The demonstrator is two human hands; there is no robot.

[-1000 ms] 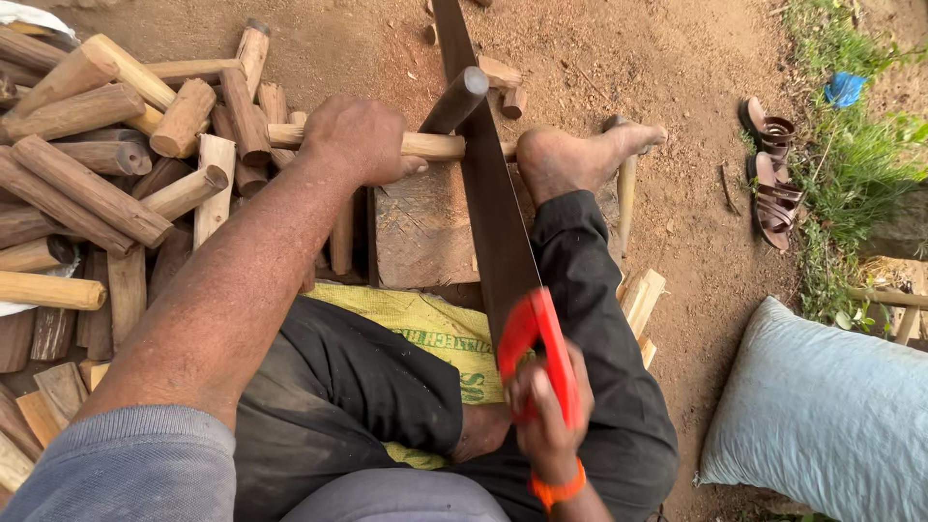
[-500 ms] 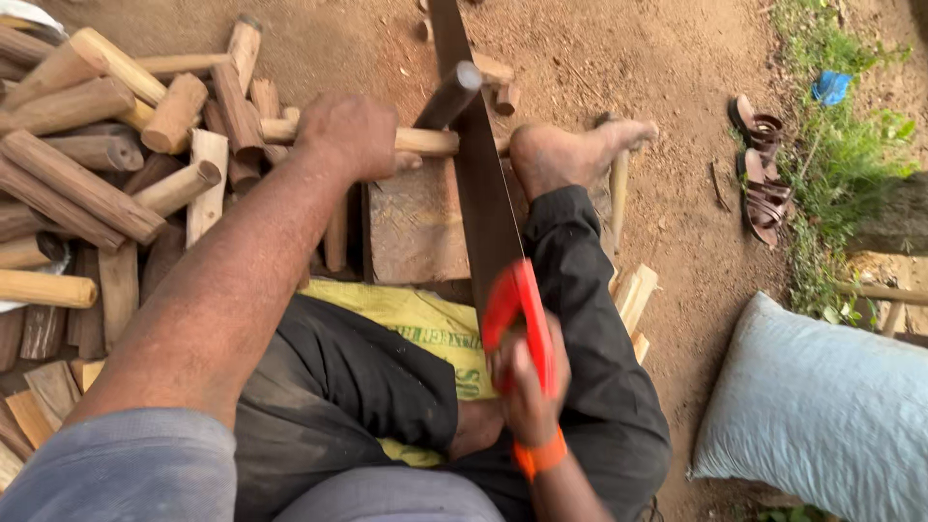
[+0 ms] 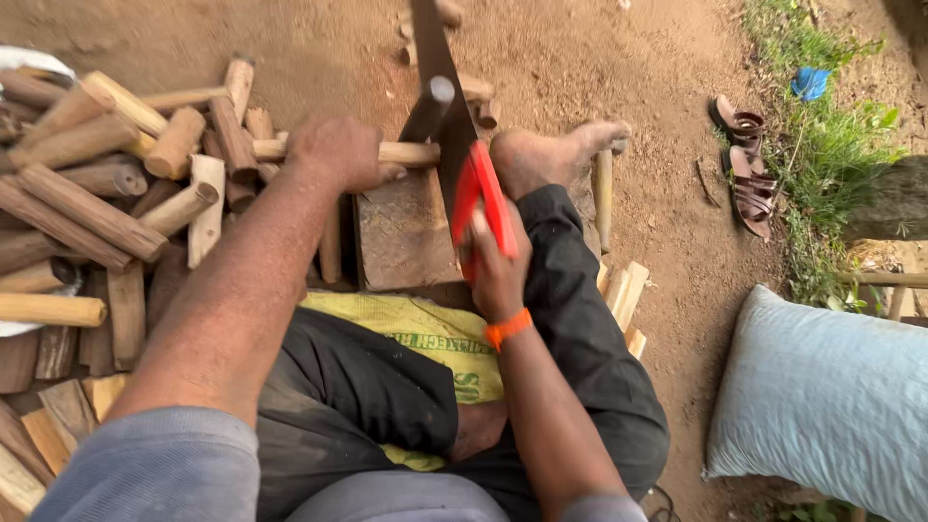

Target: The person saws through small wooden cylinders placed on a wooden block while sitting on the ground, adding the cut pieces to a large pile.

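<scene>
We see the left hand (image 3: 333,153) closed down over a pale round wooden stick (image 3: 406,153), pressing it flat across a worn brown wooden block (image 3: 401,237); the fingers wrap the stick so that only its right end shows, smooth, light tan and lying roughly level from left to right. The right hand (image 3: 498,266) is clenched tight around the red handle (image 3: 480,198) of a handsaw (image 3: 440,87); an orange band (image 3: 507,329) circles that wrist. The saw's blade is long, dark and dull, running from the red grip away up past the top edge of the view; it crosses the stick just right of the left hand, and we cannot tell how deep it sits in the wood. A short dark peg (image 3: 427,106) leans against the blade's left face, its cut end pale grey. A bare foot (image 3: 546,155) rests on the dirt just right of the saw, touching the block's far corner; the dark trouser leg (image 3: 570,319) runs back from it, over a yellow woven sack (image 3: 425,338). To the left lies a heap of cut round sticks (image 3: 106,184), tan and reddish brown, piled in several directions; well apart on the right we find a pair of brown sandals (image 3: 746,164) and a pale blue-grey stuffed sack (image 3: 831,396).
</scene>
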